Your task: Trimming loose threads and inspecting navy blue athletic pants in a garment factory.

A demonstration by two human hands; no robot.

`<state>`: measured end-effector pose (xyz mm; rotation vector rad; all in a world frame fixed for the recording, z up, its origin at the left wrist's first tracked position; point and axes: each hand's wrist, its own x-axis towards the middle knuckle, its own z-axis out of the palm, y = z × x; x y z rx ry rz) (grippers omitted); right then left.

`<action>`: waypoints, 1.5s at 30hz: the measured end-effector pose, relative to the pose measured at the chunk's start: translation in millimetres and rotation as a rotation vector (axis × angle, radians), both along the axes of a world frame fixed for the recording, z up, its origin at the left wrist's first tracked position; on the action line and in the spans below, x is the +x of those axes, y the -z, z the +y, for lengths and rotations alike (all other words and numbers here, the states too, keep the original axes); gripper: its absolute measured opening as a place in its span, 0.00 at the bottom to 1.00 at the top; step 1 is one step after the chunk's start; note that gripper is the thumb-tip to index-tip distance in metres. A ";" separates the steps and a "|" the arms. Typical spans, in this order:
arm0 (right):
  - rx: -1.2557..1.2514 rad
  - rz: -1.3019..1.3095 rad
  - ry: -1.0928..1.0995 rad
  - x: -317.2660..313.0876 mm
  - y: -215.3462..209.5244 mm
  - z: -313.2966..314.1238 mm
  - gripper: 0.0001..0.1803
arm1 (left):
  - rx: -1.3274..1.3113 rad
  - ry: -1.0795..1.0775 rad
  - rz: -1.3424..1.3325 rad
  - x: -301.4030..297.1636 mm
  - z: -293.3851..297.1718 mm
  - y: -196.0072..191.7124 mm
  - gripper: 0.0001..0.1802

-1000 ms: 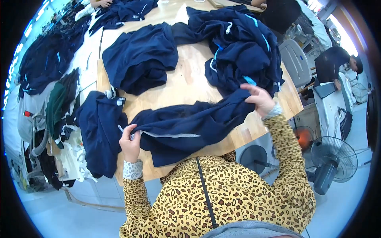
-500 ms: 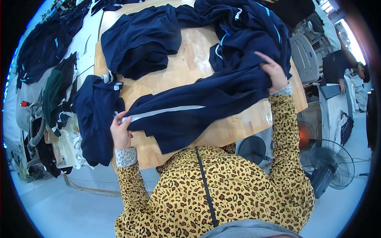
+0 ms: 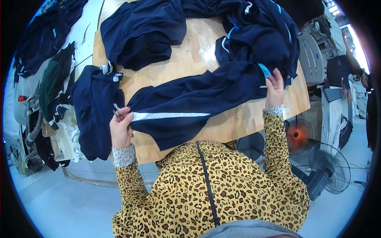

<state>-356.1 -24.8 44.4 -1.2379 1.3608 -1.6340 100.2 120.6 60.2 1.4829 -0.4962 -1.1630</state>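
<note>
A navy garment piece (image 3: 178,95) with a long white stripe (image 3: 170,115) stretches across the wooden table in front of me. At its left end my left hand (image 3: 121,129) is closed, its fingertips pinching the cloth where the stripe begins. A small dark, thin thing pokes out above those fingers; I cannot make out its kind. My right hand (image 3: 274,90) has its fingers bent at the garment's right end, gripping the edge beside a light blue patch (image 3: 264,71).
Navy garments lie in a bundle (image 3: 143,35) at the far left and a heap (image 3: 262,39) at the far right. Another navy piece (image 3: 97,115) hangs over the table's left edge. A fan (image 3: 329,168), a glowing round heater (image 3: 295,135) and a grey chair (image 3: 311,59) stand to the right.
My right hand has come down from lying spread on the cloth to its right end, fingers now bent. The light blue patch has come into sight there. My left hand stays at the stripe.
</note>
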 end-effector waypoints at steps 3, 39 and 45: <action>0.153 -0.008 -0.187 62.9 -45.7 28.0 0.12 | -0.040 0.101 0.182 -29.4 -20.8 -15.9 0.09; -0.624 0.702 -0.236 96.4 1.3 82.6 0.15 | -0.985 0.333 -1.211 -94.8 -26.2 25.4 0.20; -0.190 0.549 -0.364 98.8 -6.9 79.6 0.17 | -0.896 0.368 -1.103 -96.5 -31.0 18.0 0.19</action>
